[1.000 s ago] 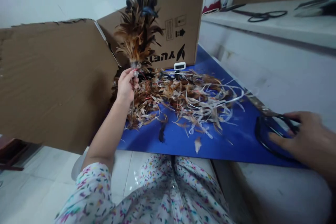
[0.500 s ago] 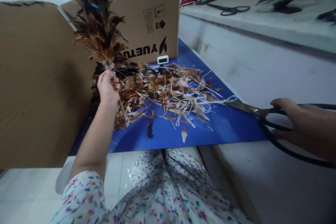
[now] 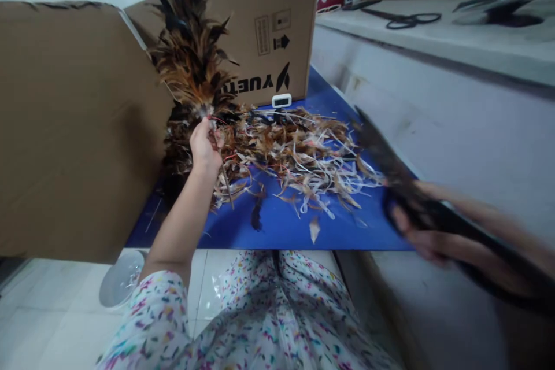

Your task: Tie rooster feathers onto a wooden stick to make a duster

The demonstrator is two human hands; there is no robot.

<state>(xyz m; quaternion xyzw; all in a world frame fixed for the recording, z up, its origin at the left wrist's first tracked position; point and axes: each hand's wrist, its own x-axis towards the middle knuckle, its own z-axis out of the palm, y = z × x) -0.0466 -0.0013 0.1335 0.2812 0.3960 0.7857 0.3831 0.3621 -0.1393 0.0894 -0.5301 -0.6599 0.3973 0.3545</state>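
My left hand is closed around the lower end of a feather duster. Its brown and black feathers fan upward, and a thin stick pokes out below the fist. On the right, my right hand grips the dark handles of large scissors, blurred by motion. Their blades point up and away over the table's right edge, and I cannot tell whether they are apart. Between the hands lies a heap of feather trimmings mixed with pale quills and red thread.
Cardboard boxes wall the left and back of the blue table. A small white display stands by the back box. On the ledge at right lies another pair of scissors. A white bucket is on the floor.
The scissors have swung from pointing left, low over the table, to pointing up, and my right hand has turned with them. The whole view has shifted slightly; my left hand keeps its hold.
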